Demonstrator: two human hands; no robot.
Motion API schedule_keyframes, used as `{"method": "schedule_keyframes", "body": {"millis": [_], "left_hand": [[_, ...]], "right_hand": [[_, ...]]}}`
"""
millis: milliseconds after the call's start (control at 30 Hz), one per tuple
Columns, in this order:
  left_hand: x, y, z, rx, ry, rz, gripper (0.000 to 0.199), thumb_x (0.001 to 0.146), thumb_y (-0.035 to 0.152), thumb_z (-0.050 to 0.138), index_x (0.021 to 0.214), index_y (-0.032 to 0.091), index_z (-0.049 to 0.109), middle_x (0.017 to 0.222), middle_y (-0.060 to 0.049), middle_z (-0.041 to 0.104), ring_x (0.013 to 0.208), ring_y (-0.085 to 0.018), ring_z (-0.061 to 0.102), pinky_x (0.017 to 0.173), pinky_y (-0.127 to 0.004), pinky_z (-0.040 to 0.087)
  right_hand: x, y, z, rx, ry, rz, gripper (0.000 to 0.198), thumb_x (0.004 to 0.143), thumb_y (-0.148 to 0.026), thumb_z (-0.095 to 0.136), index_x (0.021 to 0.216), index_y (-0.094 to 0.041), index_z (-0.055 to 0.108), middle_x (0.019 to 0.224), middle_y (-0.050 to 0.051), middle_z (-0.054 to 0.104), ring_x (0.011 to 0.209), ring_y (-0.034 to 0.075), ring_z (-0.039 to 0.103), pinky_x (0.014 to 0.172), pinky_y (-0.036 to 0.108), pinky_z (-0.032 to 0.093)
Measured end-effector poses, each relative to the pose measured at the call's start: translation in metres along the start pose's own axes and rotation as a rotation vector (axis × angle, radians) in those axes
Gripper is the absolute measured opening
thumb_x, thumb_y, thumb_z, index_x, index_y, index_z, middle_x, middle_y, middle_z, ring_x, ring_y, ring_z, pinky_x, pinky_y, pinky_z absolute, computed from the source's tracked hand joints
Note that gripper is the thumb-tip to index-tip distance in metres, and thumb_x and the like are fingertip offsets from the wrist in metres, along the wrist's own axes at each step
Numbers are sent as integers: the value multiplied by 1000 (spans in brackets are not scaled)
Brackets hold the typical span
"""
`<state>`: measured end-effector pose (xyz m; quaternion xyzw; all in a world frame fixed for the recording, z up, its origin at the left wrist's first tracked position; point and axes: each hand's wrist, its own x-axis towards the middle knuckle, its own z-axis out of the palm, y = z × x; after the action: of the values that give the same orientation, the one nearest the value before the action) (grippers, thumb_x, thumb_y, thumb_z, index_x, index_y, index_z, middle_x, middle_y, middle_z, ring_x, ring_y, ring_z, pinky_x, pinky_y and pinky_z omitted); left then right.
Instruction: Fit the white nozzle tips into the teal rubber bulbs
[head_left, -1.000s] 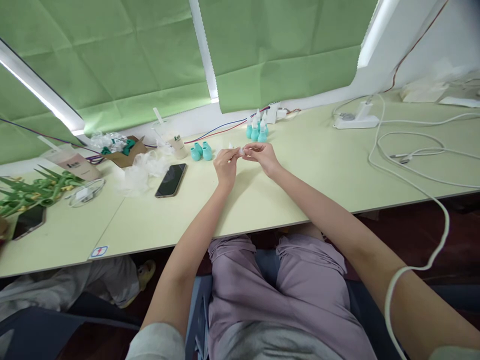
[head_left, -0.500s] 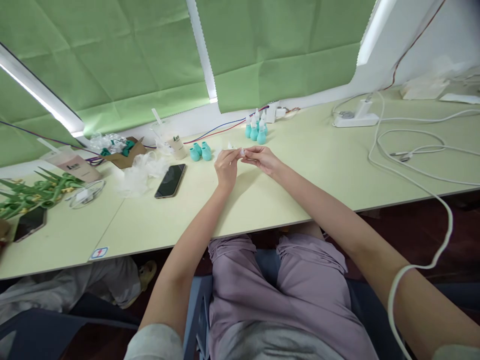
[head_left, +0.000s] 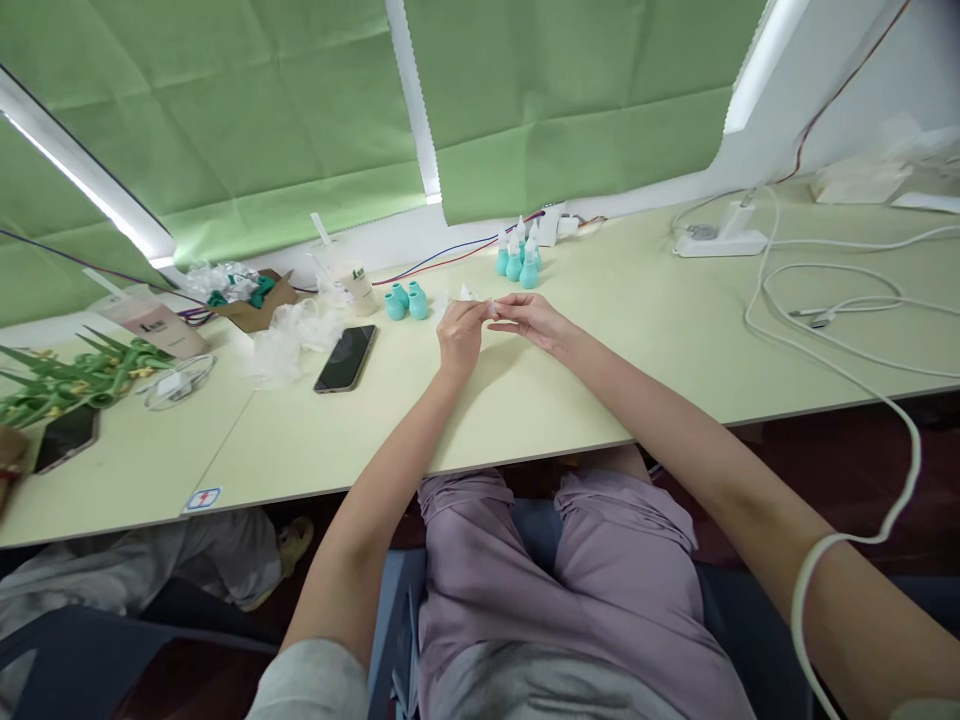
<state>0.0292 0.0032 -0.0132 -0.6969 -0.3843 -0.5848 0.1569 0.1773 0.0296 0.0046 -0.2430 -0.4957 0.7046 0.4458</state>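
Note:
My left hand (head_left: 460,335) and my right hand (head_left: 536,320) meet over the table, fingertips closed around a small whitish, translucent piece (head_left: 492,311). Fingers cover most of it, so its exact shape does not show. Just behind my left hand lie more small clear-white pieces (head_left: 466,292), partly hidden. Several turquoise squeeze bulbs with open necks (head_left: 406,303) stand to the left of my hands. Farther back, several turquoise bulbs fitted with clear pointed nozzles (head_left: 520,264) stand upright in a group.
A phone (head_left: 346,359) and crumpled clear plastic (head_left: 289,345) lie left on the table (head_left: 555,400). Behind them are a cup with a straw (head_left: 361,290) and an open cardboard box (head_left: 259,308). A power strip (head_left: 720,243) and white cables (head_left: 832,360) occupy the right side.
The view has shifted slightly, so the table things sit a little farther right. My hands stay together on the small piece, with only a slight finger movement.

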Motion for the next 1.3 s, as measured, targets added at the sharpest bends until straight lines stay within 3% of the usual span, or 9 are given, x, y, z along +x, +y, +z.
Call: {"method": "schedule_keyframes", "body": {"millis": [200, 333, 500, 667, 833, 1000, 1133, 1300], "left_hand": [[12, 18, -3, -177, 36, -299, 16, 83, 32, 62, 91, 21, 71, 86, -4, 69, 73, -13, 60, 66, -26, 45], [15, 21, -6, -233, 6, -427, 24, 83, 31, 62, 104, 23, 69, 94, -4, 67, 77, -12, 60, 67, -25, 45], [19, 3, -10, -232, 84, -554, 22, 81, 33, 62, 97, 19, 69, 95, -6, 67, 76, -11, 59, 69, -23, 46], [24, -27, -24, -243, 296, -754, 22, 80, 31, 61, 92, 14, 65, 88, -7, 68, 78, -13, 60, 74, -24, 47], [20, -37, -38, -148, 328, -820, 24, 86, 33, 52, 89, 13, 65, 72, -4, 64, 73, -13, 59, 77, -26, 44], [18, -36, -42, -117, 329, -863, 25, 87, 32, 49, 89, 13, 66, 71, -4, 64, 74, -15, 60, 77, -27, 44], [16, -38, -40, -166, 319, -870, 24, 86, 32, 53, 93, 12, 65, 79, -7, 67, 78, -16, 63, 75, -28, 45], [13, -43, -37, -200, 304, -857, 23, 84, 32, 55, 93, 14, 64, 81, -6, 67, 78, -16, 64, 74, -28, 47]], "right_hand": [[-1, -4, 7, -16, 46, -154, 43, 62, -43, 78, 97, -22, 63, 96, -1, 62, 80, 7, 58, 86, 30, 54], [1, -3, 1, -62, 132, -93, 36, 75, -46, 66, 101, -22, 62, 109, 2, 60, 77, 5, 57, 78, 25, 55], [5, 4, -6, -256, 238, 13, 25, 79, -35, 62, 98, -18, 64, 104, 5, 62, 67, 4, 54, 63, 18, 51], [9, 19, -5, -592, 189, -31, 21, 78, -30, 59, 93, -18, 67, 95, 4, 64, 65, 5, 52, 57, 18, 44], [17, 26, -1, -978, 243, -107, 20, 82, -25, 54, 94, -21, 68, 98, 1, 65, 74, 8, 54, 72, 22, 43], [41, 28, -1, -1281, 232, -244, 25, 82, -18, 52, 101, -24, 67, 110, 2, 61, 97, 15, 52, 87, 29, 40], [62, 29, 5, -1433, 232, -366, 30, 82, -20, 56, 109, -27, 66, 117, 5, 54, 112, 20, 42, 91, 31, 36], [76, 36, 24, -1564, 155, -457, 24, 83, -20, 57, 101, -28, 71, 127, 7, 48, 118, 23, 35, 97, 39, 25]]}}
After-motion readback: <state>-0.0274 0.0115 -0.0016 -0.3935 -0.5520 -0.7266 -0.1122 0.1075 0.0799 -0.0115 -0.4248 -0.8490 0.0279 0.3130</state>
